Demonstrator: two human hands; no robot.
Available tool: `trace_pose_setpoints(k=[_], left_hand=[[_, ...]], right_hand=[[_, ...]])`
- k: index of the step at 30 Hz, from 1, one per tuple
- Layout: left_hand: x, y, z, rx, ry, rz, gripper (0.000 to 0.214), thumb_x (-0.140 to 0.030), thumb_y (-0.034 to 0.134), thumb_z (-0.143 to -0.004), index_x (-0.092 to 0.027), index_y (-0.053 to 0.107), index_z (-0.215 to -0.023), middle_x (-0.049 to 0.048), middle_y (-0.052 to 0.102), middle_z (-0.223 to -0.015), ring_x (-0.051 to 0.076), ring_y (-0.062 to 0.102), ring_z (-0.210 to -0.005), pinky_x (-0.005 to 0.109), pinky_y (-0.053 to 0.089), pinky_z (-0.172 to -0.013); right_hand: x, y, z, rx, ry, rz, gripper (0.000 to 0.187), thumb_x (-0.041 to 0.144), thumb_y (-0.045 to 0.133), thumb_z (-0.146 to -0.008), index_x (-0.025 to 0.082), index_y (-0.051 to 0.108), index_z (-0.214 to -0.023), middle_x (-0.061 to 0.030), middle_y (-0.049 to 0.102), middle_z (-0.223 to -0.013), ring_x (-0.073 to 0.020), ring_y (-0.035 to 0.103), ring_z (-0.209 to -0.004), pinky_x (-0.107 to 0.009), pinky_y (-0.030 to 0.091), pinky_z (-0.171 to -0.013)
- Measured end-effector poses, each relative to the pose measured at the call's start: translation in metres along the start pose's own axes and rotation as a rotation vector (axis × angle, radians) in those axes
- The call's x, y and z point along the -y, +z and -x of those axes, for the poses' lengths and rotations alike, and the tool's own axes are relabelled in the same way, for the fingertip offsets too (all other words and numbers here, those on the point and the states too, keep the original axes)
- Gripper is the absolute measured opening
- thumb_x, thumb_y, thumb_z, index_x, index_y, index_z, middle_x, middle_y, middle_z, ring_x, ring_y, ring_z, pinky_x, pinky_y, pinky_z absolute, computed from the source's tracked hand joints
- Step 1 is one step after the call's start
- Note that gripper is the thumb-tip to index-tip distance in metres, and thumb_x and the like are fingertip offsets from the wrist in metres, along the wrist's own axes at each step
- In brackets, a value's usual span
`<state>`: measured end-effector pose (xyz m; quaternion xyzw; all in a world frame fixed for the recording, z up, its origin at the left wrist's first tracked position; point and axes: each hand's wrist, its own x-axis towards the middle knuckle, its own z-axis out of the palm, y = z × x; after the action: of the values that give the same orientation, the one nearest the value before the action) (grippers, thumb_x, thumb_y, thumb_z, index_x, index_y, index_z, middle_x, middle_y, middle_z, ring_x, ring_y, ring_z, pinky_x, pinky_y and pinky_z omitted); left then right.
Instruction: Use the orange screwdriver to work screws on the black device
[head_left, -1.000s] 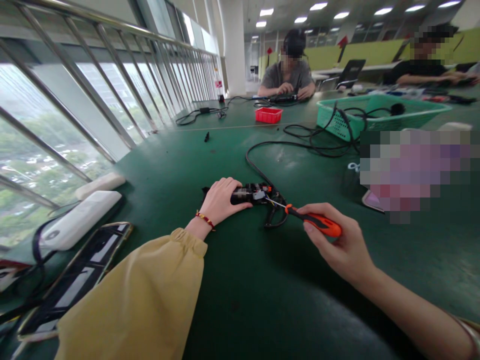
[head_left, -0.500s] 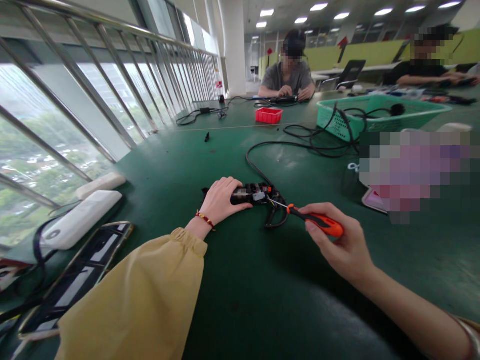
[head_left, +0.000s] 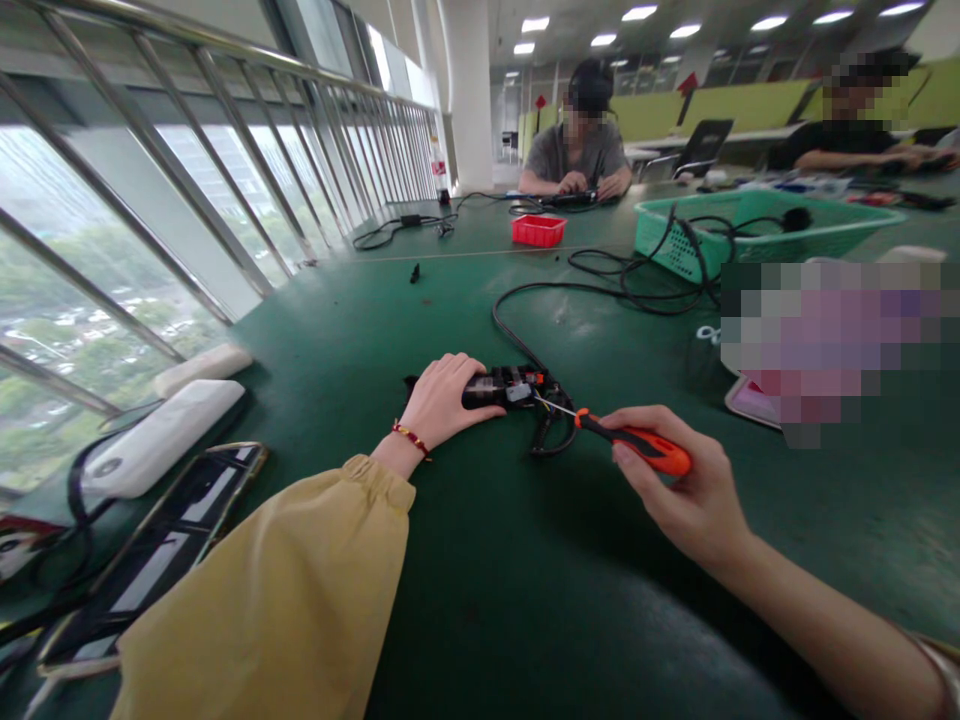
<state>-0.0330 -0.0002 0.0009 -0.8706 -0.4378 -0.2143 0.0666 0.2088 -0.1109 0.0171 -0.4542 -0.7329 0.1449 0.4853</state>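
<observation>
A black corded device lies on the green table, its right end opened so that small inner parts and thin wires show. My left hand is wrapped over its left part and holds it down, hiding much of that side. In my right hand is an orange and black screwdriver, gripped by its handle and pointing left. Its thin shaft reaches the wires at the open end; whether the tip touches a part is too small to tell. The black cord runs from this end to the back right.
Behind stand a small red tray and a green basket with cables. A phone and a white power bank-like block lie at left beside the metal railing. Two other people sit at the far side.
</observation>
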Motion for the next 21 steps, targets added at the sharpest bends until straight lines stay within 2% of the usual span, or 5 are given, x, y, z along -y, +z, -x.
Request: trace_pose_setpoints(k=[7,12,17,21], left_hand=[[-0.0005,-0.001,0.0004,-0.01,0.011,0.005,0.046,-0.058,0.058,-0.07,-0.019,0.05,-0.091,0.0031,0.054,-0.087,0.02,0.049,-0.081,0.031,0.037,-0.07],[-0.0006,-0.0021,0.0004,-0.014,0.024,-0.001,0.045,-0.058,0.059,-0.069,-0.019,0.05,-0.09,0.0031,0.054,-0.087,0.02,0.049,-0.082,0.031,0.038,-0.071],[-0.0015,-0.002,0.0011,-0.005,0.016,-0.023,0.045,-0.059,0.058,-0.07,-0.019,0.05,-0.091,0.0025,0.054,-0.088,0.018,0.051,-0.08,0.03,0.038,-0.069],[-0.002,-0.0015,0.0017,0.017,-0.014,-0.052,0.047,-0.061,0.056,-0.07,-0.02,0.05,-0.093,0.0017,0.055,-0.091,0.016,0.053,-0.073,0.029,0.038,-0.064]], right_hand=[[0.0011,-0.0015,-0.0016,-0.021,0.033,-0.001,0.012,0.021,0.051,-0.081,0.019,0.059,-0.09,0.0009,0.06,-0.07,-0.0084,0.052,-0.053,-0.02,0.041,-0.048],[0.002,-0.0017,-0.002,-0.057,-0.038,0.075,0.012,0.021,0.054,-0.079,0.021,0.06,-0.089,0.0003,0.064,-0.074,-0.0097,0.057,-0.056,-0.021,0.044,-0.05],[-0.0015,0.0012,-0.0013,-0.214,-0.129,0.163,0.034,0.015,0.06,-0.07,0.022,0.051,-0.101,-0.0007,0.058,-0.079,-0.0136,0.059,-0.065,-0.025,0.048,-0.056],[-0.0032,-0.0017,-0.0031,-0.197,-0.142,0.181,0.029,0.015,0.056,-0.073,0.021,0.05,-0.1,-0.003,0.057,-0.084,-0.0151,0.058,-0.07,-0.027,0.048,-0.058]])
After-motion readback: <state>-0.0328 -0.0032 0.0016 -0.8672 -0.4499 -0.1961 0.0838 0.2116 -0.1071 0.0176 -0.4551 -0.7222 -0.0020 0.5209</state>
